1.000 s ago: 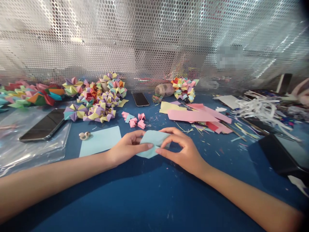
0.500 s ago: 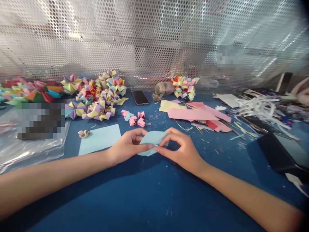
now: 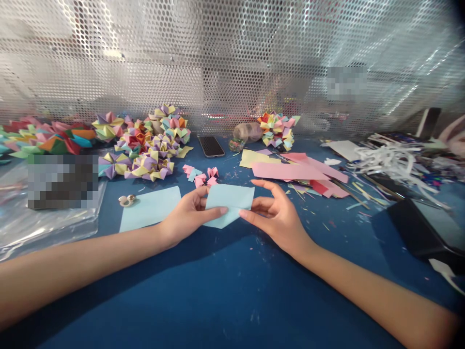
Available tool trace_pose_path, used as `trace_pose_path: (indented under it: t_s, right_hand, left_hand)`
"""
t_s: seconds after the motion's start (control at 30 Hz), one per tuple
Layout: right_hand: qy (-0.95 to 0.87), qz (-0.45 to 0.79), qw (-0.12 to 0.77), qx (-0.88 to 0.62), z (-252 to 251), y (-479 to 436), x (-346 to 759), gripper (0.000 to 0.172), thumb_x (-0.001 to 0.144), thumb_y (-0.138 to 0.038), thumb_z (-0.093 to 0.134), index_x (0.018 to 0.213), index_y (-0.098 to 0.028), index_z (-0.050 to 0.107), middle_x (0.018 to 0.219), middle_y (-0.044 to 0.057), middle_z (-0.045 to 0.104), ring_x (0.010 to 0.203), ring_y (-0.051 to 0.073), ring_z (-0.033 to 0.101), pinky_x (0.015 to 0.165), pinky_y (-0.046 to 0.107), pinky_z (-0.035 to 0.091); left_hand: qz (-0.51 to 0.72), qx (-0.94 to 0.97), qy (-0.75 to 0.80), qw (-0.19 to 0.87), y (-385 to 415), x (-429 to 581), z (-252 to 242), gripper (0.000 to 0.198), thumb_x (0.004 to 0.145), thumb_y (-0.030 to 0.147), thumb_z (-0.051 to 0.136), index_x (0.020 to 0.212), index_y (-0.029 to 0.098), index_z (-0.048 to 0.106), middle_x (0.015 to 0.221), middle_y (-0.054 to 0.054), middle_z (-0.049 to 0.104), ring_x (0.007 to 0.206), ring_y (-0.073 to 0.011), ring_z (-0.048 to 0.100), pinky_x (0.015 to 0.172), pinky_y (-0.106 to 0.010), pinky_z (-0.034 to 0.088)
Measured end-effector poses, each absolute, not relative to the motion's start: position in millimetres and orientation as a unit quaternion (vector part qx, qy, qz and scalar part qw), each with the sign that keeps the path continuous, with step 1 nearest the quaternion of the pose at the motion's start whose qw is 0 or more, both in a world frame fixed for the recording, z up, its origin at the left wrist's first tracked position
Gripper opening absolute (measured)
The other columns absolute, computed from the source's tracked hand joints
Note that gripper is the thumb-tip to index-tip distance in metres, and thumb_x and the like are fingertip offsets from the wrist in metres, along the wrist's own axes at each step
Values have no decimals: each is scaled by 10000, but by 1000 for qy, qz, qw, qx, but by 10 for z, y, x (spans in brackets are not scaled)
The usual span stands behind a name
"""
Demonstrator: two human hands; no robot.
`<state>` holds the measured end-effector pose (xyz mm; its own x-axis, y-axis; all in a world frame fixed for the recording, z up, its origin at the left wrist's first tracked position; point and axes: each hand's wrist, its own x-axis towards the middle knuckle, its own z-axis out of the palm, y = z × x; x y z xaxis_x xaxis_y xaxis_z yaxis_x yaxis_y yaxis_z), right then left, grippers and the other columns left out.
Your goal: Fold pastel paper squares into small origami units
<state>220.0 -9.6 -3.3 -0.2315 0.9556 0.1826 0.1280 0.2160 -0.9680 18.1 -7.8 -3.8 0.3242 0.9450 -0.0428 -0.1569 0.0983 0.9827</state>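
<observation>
A light blue sheet of paper [image 3: 230, 198] with a crease across it is held up between my hands, just above the table. My left hand [image 3: 191, 211] pinches its left side, thumb in front and fingers behind. On the right edge, my right hand [image 3: 278, 218] has its thumb against the front of the paper and some fingers behind, with the index finger raised off it. Left of my left hand lies a second light blue sheet [image 3: 152, 208], with a small pale and metallic object [image 3: 127, 199] at its corner. Small folded pink paper pieces [image 3: 199, 179] sit just beyond the held sheet.
Folded paper clusters [image 3: 152, 145] and a phone [image 3: 211, 146] are at the back. Pink paper strips [image 3: 290, 170] lie right of centre. White shredded strips [image 3: 388, 157] and a black device [image 3: 425, 228] are at the right, plastic bags [image 3: 72, 218] at the left. A perforated metal panel [image 3: 225, 63] stands behind.
The held paper was bent over in a curve and is now opened flatter, its upper part standing up. My right index finger has lifted away from the paper.
</observation>
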Motion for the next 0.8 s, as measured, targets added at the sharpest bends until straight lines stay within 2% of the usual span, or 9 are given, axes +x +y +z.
trace_pose_path:
  t_s: [0.1, 0.2, 0.4, 0.63, 0.8]
  right_hand:
    - [-639, 448, 467, -415, -38, -104, 2194, 592, 710, -253, 755, 1208, -263, 435, 789, -15, 680, 753, 160, 674, 718, 295, 556]
    - [-645, 440, 467, -415, -46, -119, 2192, 582, 706, -225, 753, 1200, -261, 447, 782, -20, 674, 750, 157, 673, 721, 292, 556]
    - [-635, 439, 479, -419, -40, -138, 2193, 603, 697, -236, 763, 1205, -262, 440, 786, -15, 679, 717, 157, 670, 686, 295, 561]
    - [-638, 426, 484, -422, -16, -151, 2189, 611, 699, -261, 765, 1228, -262, 460, 800, -7, 696, 735, 166, 676, 703, 308, 561]
    - [-623, 427, 475, -451, 22, -146, 2188, 620, 704, -301, 763, 1257, -263, 485, 792, 11, 711, 668, 175, 660, 583, 310, 538]
  left_hand:
    - [424, 526, 405, 616, -77, 187, -37, 301, 684, 211, 767, 871, 159, 538, 731, 32, 665, 611, -97, 629, 587, -191, 509]
    - [407, 552, 421, 594, -86, 189, -32, 266, 692, 226, 757, 820, 165, 532, 708, 46, 645, 566, -84, 601, 533, -172, 474]
    - [386, 563, 418, 599, -103, 180, -22, 199, 712, 259, 742, 815, 149, 613, 735, 27, 657, 638, -94, 609, 601, -178, 485]
    - [375, 574, 433, 585, -103, 163, -38, 233, 727, 347, 735, 849, 156, 680, 814, -9, 713, 699, -134, 641, 636, -206, 501]
    - [357, 588, 433, 583, -117, 155, -25, 234, 724, 376, 734, 820, 166, 698, 803, -7, 723, 688, -148, 649, 642, -226, 506]
